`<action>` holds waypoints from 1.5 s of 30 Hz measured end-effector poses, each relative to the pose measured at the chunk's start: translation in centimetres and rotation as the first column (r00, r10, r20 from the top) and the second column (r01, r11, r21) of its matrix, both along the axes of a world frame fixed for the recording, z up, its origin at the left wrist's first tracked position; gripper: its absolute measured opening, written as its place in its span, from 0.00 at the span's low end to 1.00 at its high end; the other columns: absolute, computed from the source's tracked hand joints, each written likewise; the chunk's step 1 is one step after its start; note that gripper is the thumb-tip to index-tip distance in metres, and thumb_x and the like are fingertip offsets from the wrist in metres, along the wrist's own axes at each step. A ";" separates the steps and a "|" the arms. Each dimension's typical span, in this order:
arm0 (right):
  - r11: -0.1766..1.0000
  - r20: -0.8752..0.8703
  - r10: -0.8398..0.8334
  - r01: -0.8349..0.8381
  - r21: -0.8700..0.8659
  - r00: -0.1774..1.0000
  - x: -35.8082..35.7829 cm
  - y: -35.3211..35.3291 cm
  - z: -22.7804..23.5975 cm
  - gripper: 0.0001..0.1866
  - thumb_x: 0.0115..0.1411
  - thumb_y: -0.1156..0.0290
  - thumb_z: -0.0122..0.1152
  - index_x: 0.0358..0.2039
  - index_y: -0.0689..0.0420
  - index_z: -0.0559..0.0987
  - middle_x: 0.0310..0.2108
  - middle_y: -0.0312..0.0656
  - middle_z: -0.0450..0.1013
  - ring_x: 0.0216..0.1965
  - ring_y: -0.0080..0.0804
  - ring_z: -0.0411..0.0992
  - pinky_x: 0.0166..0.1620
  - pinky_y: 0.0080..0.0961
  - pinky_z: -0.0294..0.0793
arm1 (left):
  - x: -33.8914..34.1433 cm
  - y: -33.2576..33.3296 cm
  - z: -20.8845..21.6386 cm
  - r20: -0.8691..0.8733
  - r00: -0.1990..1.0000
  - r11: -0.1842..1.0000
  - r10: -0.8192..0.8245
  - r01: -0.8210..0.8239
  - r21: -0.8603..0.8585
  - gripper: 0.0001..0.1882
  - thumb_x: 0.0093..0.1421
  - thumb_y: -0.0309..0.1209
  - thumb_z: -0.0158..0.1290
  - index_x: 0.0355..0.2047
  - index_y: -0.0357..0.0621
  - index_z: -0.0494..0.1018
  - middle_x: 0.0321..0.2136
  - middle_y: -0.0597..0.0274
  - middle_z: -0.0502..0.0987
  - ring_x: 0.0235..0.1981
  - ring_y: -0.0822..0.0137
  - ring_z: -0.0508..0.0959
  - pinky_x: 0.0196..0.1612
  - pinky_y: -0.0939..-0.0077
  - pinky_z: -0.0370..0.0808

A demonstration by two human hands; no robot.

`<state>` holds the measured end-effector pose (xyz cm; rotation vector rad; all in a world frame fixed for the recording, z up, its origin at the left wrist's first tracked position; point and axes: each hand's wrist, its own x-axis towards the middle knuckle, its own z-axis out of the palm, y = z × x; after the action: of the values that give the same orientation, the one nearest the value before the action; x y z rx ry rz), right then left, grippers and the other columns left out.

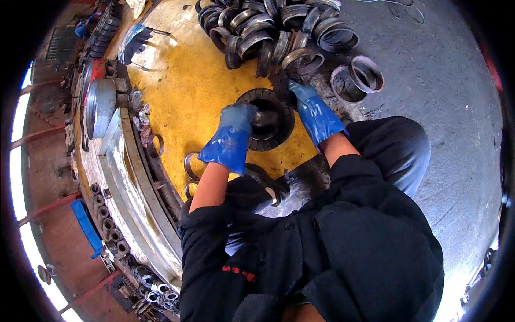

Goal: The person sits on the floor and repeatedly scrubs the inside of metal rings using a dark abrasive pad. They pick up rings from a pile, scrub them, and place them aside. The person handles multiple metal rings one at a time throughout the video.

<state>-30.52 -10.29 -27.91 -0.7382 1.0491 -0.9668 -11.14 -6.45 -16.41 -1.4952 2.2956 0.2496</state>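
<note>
On the yellow floor lies a round black slotted metal ring [282,134] with a dark open middle. Over its left side my gloved left hand [236,119] is closed around the end of a short, dark, cylindrical metal piece [266,118], which lies across the ring's middle. Beyond the ring's right edge, my gloved right hand [304,95] points forward with its fingers curled at a dark, dirty lump [280,83]. Whatever those fingers hold is too dark to make out. Blue rubber gloves cover both hands.
A heap of dark metal rings [252,27] lies ahead, and two wider rings [348,83] sit right of it. A long metal beam [126,166] runs along the left, with small rings [155,145] beside it. A blue-grey stool-like thing [133,43] stands far left.
</note>
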 end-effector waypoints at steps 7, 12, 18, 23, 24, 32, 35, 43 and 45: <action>0.994 -0.379 0.047 -0.080 -0.073 0.924 3.0 3.5 -3.5 0.12 0.58 0.68 0.59 0.41 0.57 0.79 0.35 0.38 0.78 0.34 0.27 0.74 0.39 0.26 0.75 | 4.2 2.2 -5.0 -0.755 -0.029 0.492 0.655 -0.741 0.456 0.12 0.57 0.37 0.53 0.40 0.48 0.76 0.32 0.57 0.80 0.34 0.58 0.79 0.40 0.64 0.75; 0.985 -0.105 0.168 -0.165 0.040 0.980 4.3 5.0 -3.5 0.22 0.56 0.70 0.63 0.52 0.62 0.74 0.43 0.41 0.75 0.44 0.29 0.72 0.49 0.29 0.71 | 8.8 1.1 -12.1 -0.023 -0.580 0.236 0.815 0.295 0.926 0.18 0.63 0.44 0.49 0.47 0.49 0.74 0.36 0.60 0.79 0.37 0.60 0.77 0.43 0.67 0.75; 0.997 0.038 0.038 -0.036 -0.061 0.999 1.6 3.6 0.9 0.23 0.57 0.72 0.63 0.54 0.61 0.73 0.46 0.42 0.75 0.45 0.31 0.73 0.51 0.28 0.72 | 2.4 0.3 -11.3 -0.348 -0.661 0.456 0.665 -0.010 0.890 0.17 0.64 0.39 0.46 0.46 0.43 0.74 0.39 0.58 0.78 0.42 0.63 0.76 0.46 0.68 0.76; 0.942 -0.095 0.006 -0.038 -0.334 0.995 2.0 2.5 10.3 0.22 0.54 0.74 0.66 0.50 0.61 0.75 0.45 0.40 0.75 0.45 0.28 0.73 0.48 0.26 0.73 | 0.8 4.4 -14.5 -0.316 -0.704 0.437 0.636 -0.010 0.900 0.12 0.61 0.27 0.52 0.45 0.42 0.75 0.39 0.59 0.78 0.38 0.66 0.77 0.45 0.71 0.76; 0.891 -0.274 -0.007 -0.118 -0.438 0.962 2.4 2.9 11.3 0.24 0.52 0.74 0.66 0.51 0.60 0.74 0.46 0.42 0.74 0.46 0.31 0.73 0.49 0.27 0.72 | -0.5 5.9 -12.7 -0.451 -0.635 0.437 0.627 -0.192 0.879 0.12 0.59 0.25 0.54 0.44 0.42 0.75 0.38 0.60 0.78 0.37 0.66 0.77 0.44 0.71 0.76; 0.595 -0.920 -0.342 -0.714 -0.369 0.192 9.6 7.2 6.7 0.33 0.49 0.56 0.66 0.56 0.52 0.71 0.52 0.45 0.71 0.56 0.42 0.67 0.59 0.37 0.66 | -0.8 6.3 -17.0 0.064 -0.851 0.386 0.521 0.302 0.872 0.17 0.59 0.30 0.54 0.50 0.43 0.72 0.45 0.62 0.76 0.45 0.64 0.74 0.51 0.71 0.71; 0.668 -0.961 -0.206 -0.692 -0.275 0.184 12.3 5.2 6.5 0.31 0.49 0.52 0.64 0.52 0.51 0.73 0.52 0.45 0.71 0.55 0.44 0.67 0.57 0.37 0.67 | 0.1 7.2 -17.7 0.350 -0.818 0.344 0.456 0.525 0.779 0.18 0.60 0.32 0.54 0.50 0.44 0.72 0.46 0.63 0.75 0.46 0.66 0.74 0.54 0.73 0.70; 0.554 -0.932 0.305 -0.759 0.342 -0.197 12.0 -11.7 -2.5 0.24 0.58 0.49 0.54 0.42 0.57 0.78 0.38 0.53 0.76 0.44 0.49 0.74 0.47 0.37 0.71 | -3.1 5.9 -17.8 -0.229 -0.648 0.388 0.726 0.111 0.915 0.21 0.42 0.29 0.69 0.38 0.45 0.77 0.32 0.65 0.80 0.30 0.68 0.79 0.41 0.73 0.78; 0.437 -0.937 0.331 -0.863 0.255 -0.109 15.0 -9.3 1.0 0.24 0.59 0.47 0.52 0.43 0.56 0.78 0.38 0.53 0.76 0.43 0.49 0.74 0.47 0.38 0.71 | -2.0 6.6 -25.6 0.171 -0.757 0.303 0.630 0.443 0.844 0.21 0.40 0.28 0.70 0.37 0.44 0.78 0.30 0.64 0.80 0.29 0.68 0.79 0.39 0.72 0.78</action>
<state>-15.49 -19.64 -26.96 -2.2352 1.1512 0.3729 -13.16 0.13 -42.06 0.7572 0.1318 -1.9433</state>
